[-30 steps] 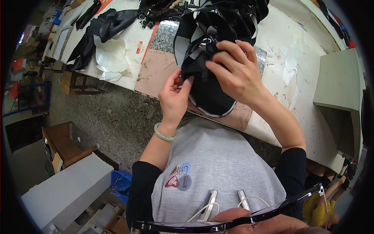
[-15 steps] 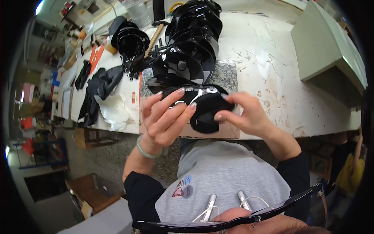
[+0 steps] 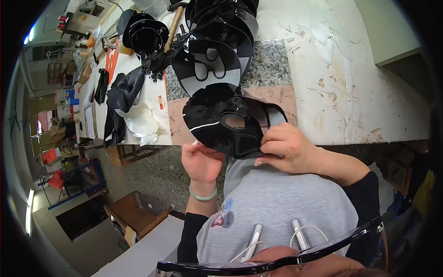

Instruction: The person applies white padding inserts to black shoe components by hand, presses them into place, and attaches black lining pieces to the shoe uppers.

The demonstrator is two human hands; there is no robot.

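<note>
Between my hands is a glossy black mask (image 3: 217, 129) with an oval eye hole and a white line along one side. My right hand (image 3: 286, 147) pinches its lower right edge, fingers curled over the black material. At the lower left edge, my left hand (image 3: 201, 161) holds the mask from beneath, with its fingers partly hidden behind it. Just beyond lies a stack of similar black masks (image 3: 221, 27), the nearest turned to show its grey lining (image 3: 233, 76) and holes.
Under the work are a pinkish board (image 3: 177, 122) and a speckled stone slab (image 3: 272, 57). Another pile of black pieces (image 3: 147, 39), a wooden-handled tool (image 3: 173, 27), black material (image 3: 127, 90) and white sheets (image 3: 140, 122) lie left. A pale box (image 3: 392, 32) stands at far right.
The mask has been turned and spread, bringing its eye hole into view. My left hand has moved from its upper side to below its edge. My head view has shifted.
</note>
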